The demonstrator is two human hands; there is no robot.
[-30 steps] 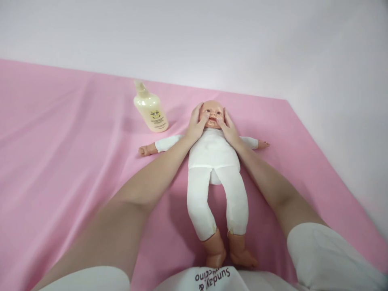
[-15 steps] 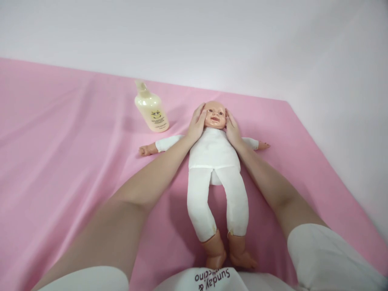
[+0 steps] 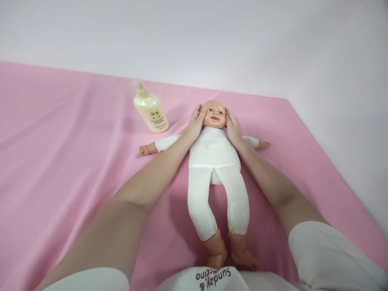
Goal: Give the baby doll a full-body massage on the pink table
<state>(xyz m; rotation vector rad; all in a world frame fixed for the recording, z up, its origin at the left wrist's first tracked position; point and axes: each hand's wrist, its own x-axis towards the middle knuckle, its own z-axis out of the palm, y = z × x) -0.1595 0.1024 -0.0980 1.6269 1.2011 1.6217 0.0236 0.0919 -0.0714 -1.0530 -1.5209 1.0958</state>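
Note:
A baby doll (image 3: 214, 155) in a white bodysuit lies on its back on a pink sheet (image 3: 69, 169), head away from me, arms spread, bare feet near my body. My left hand (image 3: 195, 123) cups the left side of the doll's head, fingers flat against the cheek. On the other side, my right hand (image 3: 233, 127) rests against the doll's cheek, fingers extended. Both palms touch the head without closing around it.
A cream pump bottle (image 3: 150, 109) with a small printed label lies tilted on the sheet, left of the doll's head. A pale wall rises behind the sheet and along its right edge. White sleeves and my shirt hem with lettering fill the bottom of the view.
Both thumbs have slid off the doll's mouth and cheeks outward to the sides of the head. The doll's face is now uncovered. The bottle has not moved.

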